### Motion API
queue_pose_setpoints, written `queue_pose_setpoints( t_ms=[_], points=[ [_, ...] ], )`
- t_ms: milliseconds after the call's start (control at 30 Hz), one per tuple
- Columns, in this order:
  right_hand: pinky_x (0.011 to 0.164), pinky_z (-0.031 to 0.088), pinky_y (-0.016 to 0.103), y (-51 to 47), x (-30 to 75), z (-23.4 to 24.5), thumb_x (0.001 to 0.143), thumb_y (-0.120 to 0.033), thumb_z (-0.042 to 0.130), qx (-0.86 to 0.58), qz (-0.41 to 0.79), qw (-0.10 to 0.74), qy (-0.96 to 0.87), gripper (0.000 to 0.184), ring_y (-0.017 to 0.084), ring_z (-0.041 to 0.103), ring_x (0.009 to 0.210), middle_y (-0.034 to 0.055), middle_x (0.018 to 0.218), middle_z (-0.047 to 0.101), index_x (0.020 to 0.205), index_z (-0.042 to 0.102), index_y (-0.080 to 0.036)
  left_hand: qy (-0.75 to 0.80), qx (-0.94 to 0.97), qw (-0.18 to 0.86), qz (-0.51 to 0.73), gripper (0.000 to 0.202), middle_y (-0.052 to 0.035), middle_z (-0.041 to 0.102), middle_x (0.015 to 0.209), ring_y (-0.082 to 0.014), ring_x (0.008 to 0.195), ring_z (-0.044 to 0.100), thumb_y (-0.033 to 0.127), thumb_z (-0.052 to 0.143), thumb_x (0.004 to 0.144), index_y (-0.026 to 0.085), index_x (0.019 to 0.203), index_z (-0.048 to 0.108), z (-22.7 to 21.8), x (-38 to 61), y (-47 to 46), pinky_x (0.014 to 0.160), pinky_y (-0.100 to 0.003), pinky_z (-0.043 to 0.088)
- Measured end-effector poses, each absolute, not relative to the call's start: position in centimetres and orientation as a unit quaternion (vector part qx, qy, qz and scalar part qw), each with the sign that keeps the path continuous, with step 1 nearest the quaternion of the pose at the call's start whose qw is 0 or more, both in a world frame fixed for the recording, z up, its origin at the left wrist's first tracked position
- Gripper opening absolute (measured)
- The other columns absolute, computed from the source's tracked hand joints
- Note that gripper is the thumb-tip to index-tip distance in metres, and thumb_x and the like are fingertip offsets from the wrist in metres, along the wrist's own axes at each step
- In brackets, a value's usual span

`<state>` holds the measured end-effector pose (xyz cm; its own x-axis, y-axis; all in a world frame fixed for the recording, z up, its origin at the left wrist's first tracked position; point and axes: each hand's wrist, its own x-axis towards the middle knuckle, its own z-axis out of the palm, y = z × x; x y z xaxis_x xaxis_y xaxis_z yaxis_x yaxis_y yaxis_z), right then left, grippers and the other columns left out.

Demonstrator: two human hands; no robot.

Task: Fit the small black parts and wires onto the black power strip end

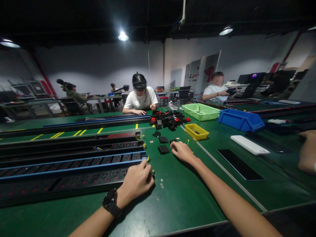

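Observation:
My left hand (138, 177), wearing a black watch, is curled round the right end of the nearest black power strip (93, 179), which has a row of sockets with red dots. A yellow-tipped wire (153, 171) sticks out just beyond its knuckles. My right hand (182, 151) is low over the table, fingers bent together and pointing left; whatever is under the fingertips is hidden. Close to those fingertips are a black plastic end piece (163, 149) and another black piece (163, 140). Behind them spreads a pile of black and red plastic parts (170, 120).
More strips lie at left, including a blue-edged one (74, 168). Green (201, 113), yellow (197, 133) and blue (240, 120) bins stand behind on the right. A phone (239, 164) and white power bank (249, 144) lie nearer. A co-worker (140, 98) sits opposite; another person's hand (307, 151) shows at right.

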<state>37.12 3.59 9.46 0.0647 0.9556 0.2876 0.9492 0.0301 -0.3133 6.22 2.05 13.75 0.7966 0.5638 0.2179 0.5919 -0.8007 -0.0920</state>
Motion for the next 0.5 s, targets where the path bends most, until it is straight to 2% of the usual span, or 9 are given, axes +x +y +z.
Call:
queue_pose_setpoints(
  t_ms=[67,133,233,333,500],
  points=[
    [0.079,0.043,0.030,3.6,36.4,9.8,0.089,-0.015,0.059,-0.684,0.050,0.289,-0.668,0.018,0.021,0.064,0.089,0.0063,0.094,0.075,0.100,0.072,-0.019,-0.309,-0.944,0.081,-0.088,0.012,-0.0072,0.065,0.103,-0.0201,0.078,0.065,0.028,0.052,0.093,0.021,0.096,0.061,13.9,6.2,2.0,0.062,-0.032,0.044],
    [0.075,0.045,0.031,3.7,35.0,10.1,0.088,-0.023,0.062,-0.646,0.121,0.380,-0.651,0.013,0.020,0.064,0.082,0.0051,0.089,0.074,0.094,0.071,-0.018,-0.323,-0.938,0.087,-0.090,0.019,-0.0091,0.064,0.107,-0.0219,0.081,0.066,0.036,0.054,0.093,0.020,0.100,0.061,14.0,6.3,1.8,0.064,-0.033,0.047],
    [0.074,0.050,0.031,3.6,31.7,10.2,0.085,-0.036,0.069,-0.538,0.264,0.482,-0.638,0.021,0.019,0.065,0.080,0.0047,0.087,0.073,0.094,0.070,-0.017,-0.348,-0.928,0.094,-0.096,0.033,-0.0117,0.062,0.111,-0.0257,0.088,0.067,0.046,0.058,0.090,0.019,0.108,0.060,14.2,6.4,1.6,0.068,-0.035,0.051],
    [0.074,0.050,0.031,3.1,28.5,10.3,0.082,-0.040,0.075,-0.456,0.363,0.496,-0.644,0.026,0.018,0.064,0.079,0.0041,0.088,0.072,0.095,0.071,-0.017,-0.358,-0.924,0.093,-0.094,0.036,-0.0116,0.061,0.111,-0.0265,0.093,0.067,0.046,0.060,0.089,0.018,0.113,0.058,14.3,6.4,1.6,0.070,-0.035,0.052],
    [0.075,0.050,0.031,2.5,26.7,10.2,0.081,-0.044,0.081,-0.411,0.433,0.474,-0.646,0.032,0.017,0.062,0.077,0.0037,0.084,0.071,0.092,0.073,-0.016,-0.358,-0.925,0.092,-0.089,0.031,-0.0106,0.061,0.109,-0.0249,0.091,0.067,0.039,0.056,0.090,0.018,0.113,0.057,14.2,6.4,1.8,0.068,-0.034,0.051]
  ],
)
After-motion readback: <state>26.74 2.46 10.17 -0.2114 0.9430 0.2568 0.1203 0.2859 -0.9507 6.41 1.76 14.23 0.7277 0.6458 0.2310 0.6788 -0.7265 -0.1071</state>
